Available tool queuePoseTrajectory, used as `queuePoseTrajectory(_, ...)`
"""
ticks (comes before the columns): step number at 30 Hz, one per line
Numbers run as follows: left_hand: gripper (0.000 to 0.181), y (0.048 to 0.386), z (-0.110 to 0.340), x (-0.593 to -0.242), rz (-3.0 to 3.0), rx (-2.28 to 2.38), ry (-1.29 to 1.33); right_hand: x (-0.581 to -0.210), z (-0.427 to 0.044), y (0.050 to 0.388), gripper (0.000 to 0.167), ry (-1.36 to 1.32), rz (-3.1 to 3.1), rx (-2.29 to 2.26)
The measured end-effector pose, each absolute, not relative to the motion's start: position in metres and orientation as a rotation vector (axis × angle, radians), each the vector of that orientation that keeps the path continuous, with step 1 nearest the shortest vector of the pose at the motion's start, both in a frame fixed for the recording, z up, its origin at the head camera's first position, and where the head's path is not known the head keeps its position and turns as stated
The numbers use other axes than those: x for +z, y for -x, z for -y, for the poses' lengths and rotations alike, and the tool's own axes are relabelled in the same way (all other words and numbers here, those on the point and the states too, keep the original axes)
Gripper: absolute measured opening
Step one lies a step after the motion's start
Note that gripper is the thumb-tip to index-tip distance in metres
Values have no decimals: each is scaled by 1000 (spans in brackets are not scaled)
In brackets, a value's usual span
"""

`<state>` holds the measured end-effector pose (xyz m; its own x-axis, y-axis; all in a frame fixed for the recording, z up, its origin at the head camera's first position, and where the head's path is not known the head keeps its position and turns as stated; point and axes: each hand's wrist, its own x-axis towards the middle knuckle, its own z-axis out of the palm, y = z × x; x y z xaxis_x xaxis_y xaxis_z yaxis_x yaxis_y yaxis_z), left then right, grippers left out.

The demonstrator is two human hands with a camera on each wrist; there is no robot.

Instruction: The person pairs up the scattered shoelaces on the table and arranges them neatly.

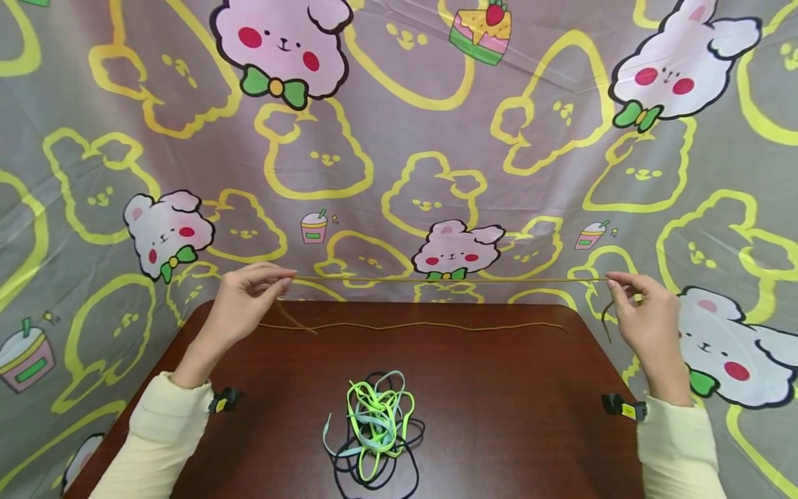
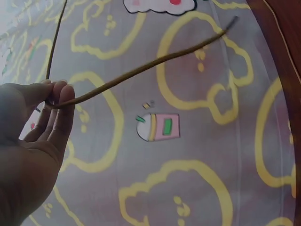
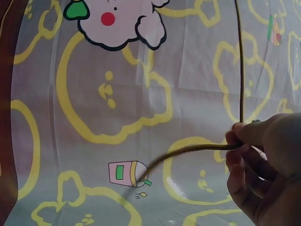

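Note:
A thin yellow-brown shoelace [image 1: 449, 280] is stretched level above the far edge of the table. My left hand [image 1: 252, 294] pinches it near one end between thumb and fingertips, and my right hand [image 1: 645, 312] pinches it near the other. In the left wrist view, a loose tail of the shoelace [image 2: 141, 69] sticks out past the left hand [image 2: 42, 127]. A curved tail of the shoelace [image 3: 188, 149] droops from the right hand [image 3: 258, 165] in the right wrist view.
A second yellow-brown lace [image 1: 424, 324] lies across the table's far side. A tangled pile of green, pale blue and dark laces [image 1: 377, 423] sits at the front middle of the dark wooden table [image 1: 499, 395]. Behind hangs a patterned cloth [image 1: 374, 166].

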<state>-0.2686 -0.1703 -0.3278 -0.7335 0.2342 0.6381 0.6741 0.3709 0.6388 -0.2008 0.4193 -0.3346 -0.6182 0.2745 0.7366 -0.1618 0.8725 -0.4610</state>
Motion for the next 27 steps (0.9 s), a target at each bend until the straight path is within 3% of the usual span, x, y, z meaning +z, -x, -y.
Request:
queuePoseTrajectory(16,20,300,219,-349,2210,-1406,756,-340,-429,215,12,69,2171,482)
queuePoseTrajectory(27,17,314,247,-368,2228,-1219,584,-345,-436,222,19,156,2269,456)
